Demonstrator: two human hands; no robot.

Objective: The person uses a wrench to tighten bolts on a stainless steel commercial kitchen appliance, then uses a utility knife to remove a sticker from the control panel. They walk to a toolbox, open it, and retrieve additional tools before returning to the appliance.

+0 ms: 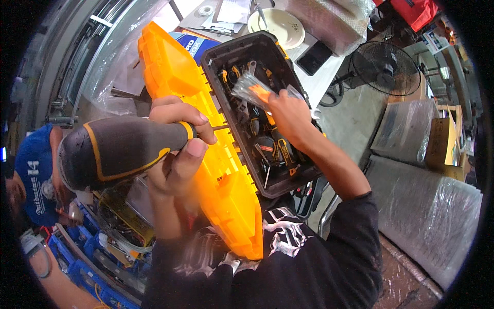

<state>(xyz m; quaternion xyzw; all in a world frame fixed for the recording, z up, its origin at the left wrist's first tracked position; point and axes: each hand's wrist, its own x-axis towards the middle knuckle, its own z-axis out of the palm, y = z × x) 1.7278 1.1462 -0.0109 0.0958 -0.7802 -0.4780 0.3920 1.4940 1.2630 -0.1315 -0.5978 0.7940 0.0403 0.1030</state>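
Note:
Close up on the left, my left hand (180,147) grips a screwdriver (128,149) by the neck of its thick dark grey and yellow handle; its shaft is hidden. My right hand (290,113) is closed on a clear plastic packet (251,90) with something orange in it, held over the toolbox. The black toolbox (280,189) stands open, its yellow lid (226,201) folded out towards me on the left. Inside lie an adjustable wrench (251,67), a tape measure (265,146) and several other black-and-yellow tools, partly covered by my right hand.
Behind the toolbox, a white table carries a cream bowl (276,28), a black phone (315,57), papers and a tape roll (205,10). To the right are a black fan (385,68) and plastic-wrapped boxes (427,206). A person in a blue shirt (35,175) is at left, near blue bins (87,257).

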